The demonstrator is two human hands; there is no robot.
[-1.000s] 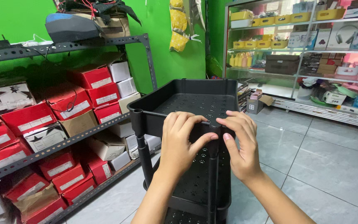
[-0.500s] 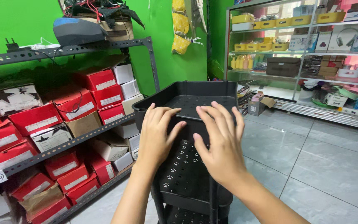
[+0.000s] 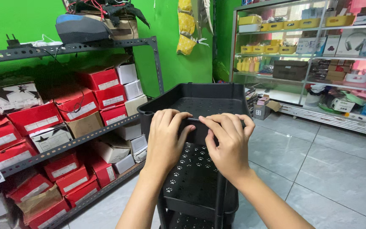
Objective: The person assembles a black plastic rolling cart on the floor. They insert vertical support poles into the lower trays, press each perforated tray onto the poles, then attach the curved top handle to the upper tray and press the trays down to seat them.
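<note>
Shelving [image 3: 85, 135]: stacked with red and white boxes, set left of the cart.
Cart [image 3: 200, 191]: black, tiered; top tray [image 3: 217, 95] perforated.
Left hand [image 3: 164, 138]: fingers curled over the tray's near rim.
Right hand [image 3: 228, 142]: fingers bent onto the same rim, just beside the left.

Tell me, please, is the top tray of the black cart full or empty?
Empty, as far as shows: the top tray has a bare perforated floor, though the left hand and right hand on its near rim hide a strip.

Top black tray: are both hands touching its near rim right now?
Touching. The head view shows the left hand and right hand with fingers curled over the top black tray's near rim.
</note>
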